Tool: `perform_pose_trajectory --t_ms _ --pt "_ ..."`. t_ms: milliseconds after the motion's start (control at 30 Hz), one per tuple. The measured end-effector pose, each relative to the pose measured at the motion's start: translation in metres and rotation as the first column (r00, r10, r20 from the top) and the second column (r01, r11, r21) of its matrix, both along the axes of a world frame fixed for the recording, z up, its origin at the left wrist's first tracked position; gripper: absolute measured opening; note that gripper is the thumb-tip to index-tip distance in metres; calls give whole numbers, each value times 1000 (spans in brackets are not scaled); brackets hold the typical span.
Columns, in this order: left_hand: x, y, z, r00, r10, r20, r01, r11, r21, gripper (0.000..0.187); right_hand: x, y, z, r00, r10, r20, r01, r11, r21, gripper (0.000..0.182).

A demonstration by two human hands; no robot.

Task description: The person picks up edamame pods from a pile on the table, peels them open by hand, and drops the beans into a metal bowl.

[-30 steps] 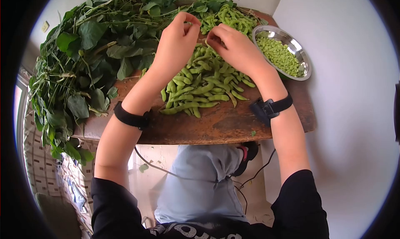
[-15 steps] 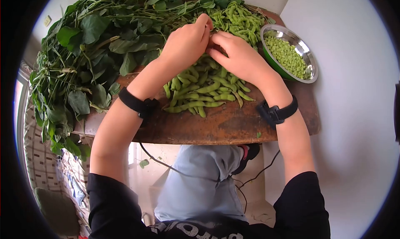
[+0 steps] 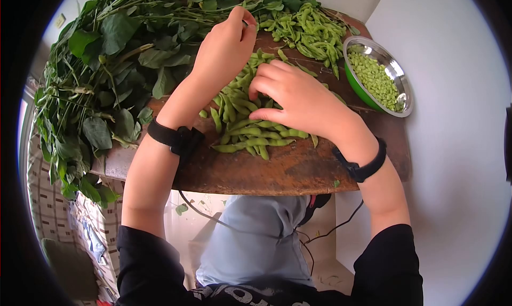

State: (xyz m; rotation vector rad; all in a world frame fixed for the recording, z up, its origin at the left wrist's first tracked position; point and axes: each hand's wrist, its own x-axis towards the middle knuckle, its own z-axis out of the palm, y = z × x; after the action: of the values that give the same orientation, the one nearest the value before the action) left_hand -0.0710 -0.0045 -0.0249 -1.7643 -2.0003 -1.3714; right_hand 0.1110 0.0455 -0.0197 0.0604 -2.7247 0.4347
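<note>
Whole green pods [image 3: 250, 132] lie in a loose heap on the wooden table. My right hand [image 3: 288, 95] is over the right side of this heap, its fingers spread and curved down with the tips at the pods. My left hand [image 3: 226, 47] is raised beyond the heap, beside the leafy stems, its thumb and fingers pinched together. What it holds, if anything, is too small to make out. A second pile of lighter, flattened pods [image 3: 312, 31] lies farther back. At the right a metal-lined green bowl [image 3: 396, 66] contains shelled beans [image 3: 373, 76].
Leafy cut stems [image 3: 120, 60] cover the left and back of the wooden table [image 3: 256, 180]. A white wall [image 3: 453, 146] stands on the right. Black cables [image 3: 213, 218] hang below the front edge, near my legs [image 3: 256, 242].
My hands have parted. The right one has come down nearer me onto the pod heap and opened, while the left one has moved up and left. The view has shifted slightly.
</note>
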Motion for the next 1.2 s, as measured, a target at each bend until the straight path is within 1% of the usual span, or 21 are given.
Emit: perform_pose_trajectory --t_ms 33,67,133,200,267,433,500,533,600,633,667,700,733,767,833,867,900,967,1033,1133,1200 --pt "0 -1 1 998 -15 56 16 1000 -19 13 1 -2 -1 1000 -20 23 20 1000 11 24" --pt "0 -3 2 998 -13 55 14 1000 -20 13 2 -4 1 998 -32 47 33 999 -22 24" --pt "6 -6 5 975 -44 216 61 995 -73 14 4 -3 1 998 -27 51 29 999 -37 24" --pt "9 -8 8 973 -48 225 66 995 -73 14 4 -4 -2 999 -27 47 29 998 -50 23" --pt "12 -9 9 971 -49 235 67 995 -68 14 1 -7 -7 998 -50 -42 49 999 -13 20" --pt "19 -13 15 969 -63 238 74 997 -37 13 3 -9 -5 997 -72 -23 70 994 -83 12" --pt "21 -14 16 967 -62 247 71 997 -28 13 5 -5 -3 989 -133 -64 120 978 -171 15" --pt "21 -14 16 965 -57 256 64 998 -17 13 6 -3 0 989 -133 -64 120 978 -170 15" --pt "22 -14 15 955 -63 289 63 998 8 13 8 0 10 923 -382 -40 340 862 -376 13" --pt "22 -13 15 944 -71 322 64 997 33 14 10 1 15 902 -427 -62 344 798 -496 12" --pt "22 -13 16 944 -76 322 66 997 40 14 7 8 10 878 -443 -183 277 780 -561 12" --pt "21 -14 17 914 -105 393 102 994 30 18 4 14 6 835 -461 -300 200 763 -615 12" --pt "20 -15 17 878 -133 460 139 990 22 22 6 19 7 810 -491 -321 190 737 -649 12" --pt "21 -15 19 878 -140 457 142 989 30 22 6 26 7 784 -476 -398 148 766 -626 12" --pt "24 -19 23 796 -288 532 308 950 52 25 8 25 14 778 -496 -385 79 685 -724 12" --pt "28 -22 27 783 -297 546 334 942 34 26 8 25 14 776 -495 -391 78 690 -719 12" --pt "32 -23 28 784 -301 543 335 942 39 26 7 25 12 782 -476 -402 43 685 -727 12" --pt "40 -25 30 719 -361 594 383 919 96 28 7 22 12 788 -454 -416 7 682 -731 12" --pt "41 -28 33 732 -346 587 372 925 80 30 8 19 12 841 -394 -371 41 729 -683 11" --pt "37 -27 32 771 -360 525 381 922 73 30 8 19 11 857 -374 -355 56 752 -657 13" --pt "37 -26 31 702 -380 602 404 909 103 28 9 19 13 860 -372 -350 66 760 -647 14"
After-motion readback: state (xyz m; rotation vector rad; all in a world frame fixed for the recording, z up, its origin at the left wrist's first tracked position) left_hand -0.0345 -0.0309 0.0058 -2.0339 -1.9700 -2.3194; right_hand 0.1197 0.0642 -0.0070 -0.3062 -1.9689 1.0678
